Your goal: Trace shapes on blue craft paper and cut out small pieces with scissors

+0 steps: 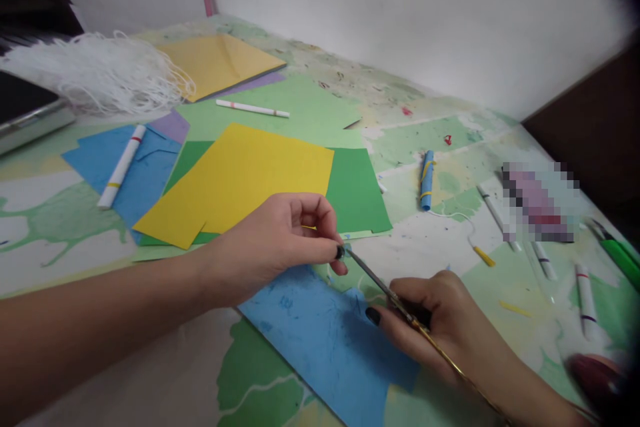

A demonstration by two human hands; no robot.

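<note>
My left hand (285, 230) is closed in a pinch, thumb against fingers, over a tiny blue-green piece (348, 251). A slim pointed metal tool (373, 275) with a dark tip and a gold shank is gripped in my right hand (445, 320); whether it is scissors I cannot tell. Its point meets the tiny piece at my left fingertips. Beneath both hands lies a sheet of blue paper (320, 327), with a small curled blue scrap (356, 300) by its upper edge.
Yellow paper (270, 173) overlaps green paper (355, 180) beyond my hands. White string (110, 73) is heaped at the back left. Markers (123, 167) lie around. A rolled blue paper piece (427, 180) trails string on the right, near a blurred purple object (537, 203).
</note>
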